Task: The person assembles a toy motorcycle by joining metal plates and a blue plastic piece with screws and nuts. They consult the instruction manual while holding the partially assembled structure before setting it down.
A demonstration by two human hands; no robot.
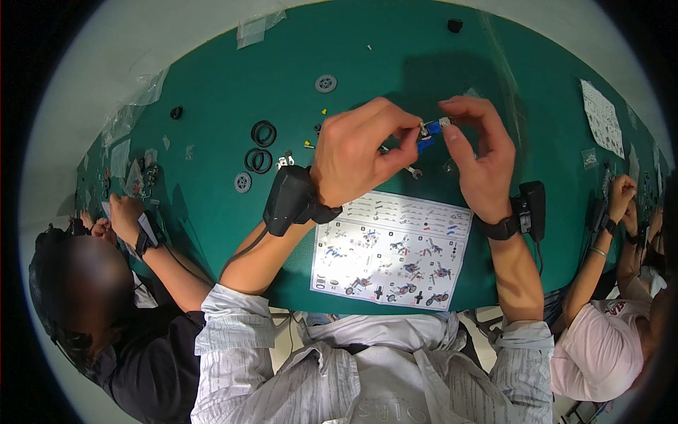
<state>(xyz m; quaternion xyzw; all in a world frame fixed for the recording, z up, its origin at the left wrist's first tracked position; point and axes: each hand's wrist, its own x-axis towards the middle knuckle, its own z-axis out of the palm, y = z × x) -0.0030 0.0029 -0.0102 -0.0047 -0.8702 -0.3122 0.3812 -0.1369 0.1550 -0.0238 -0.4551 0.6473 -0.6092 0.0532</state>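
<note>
A small blue and grey toy assembly (pixel 434 128) is held up over the green table, between my two hands. My left hand (pixel 364 145) pinches its left side between thumb and fingertips. At its right end my right hand (pixel 480 145) has thumb and index finger curved around a light grey piece, the thumb touching or very near it. Below my hands lies a printed instruction sheet (pixel 388 251) with step drawings. A small metal wrench (pixel 414 172) rests on the table just under the assembly.
Black rubber rings (pixel 263 133), a grey wheel (pixel 325 84) and another grey wheel (pixel 243 182) lie left of my hands. Other people sit at both sides, one in a black shirt (pixel 152 360), one in pink (pixel 600 350). A second sheet (pixel 602 118) lies far right.
</note>
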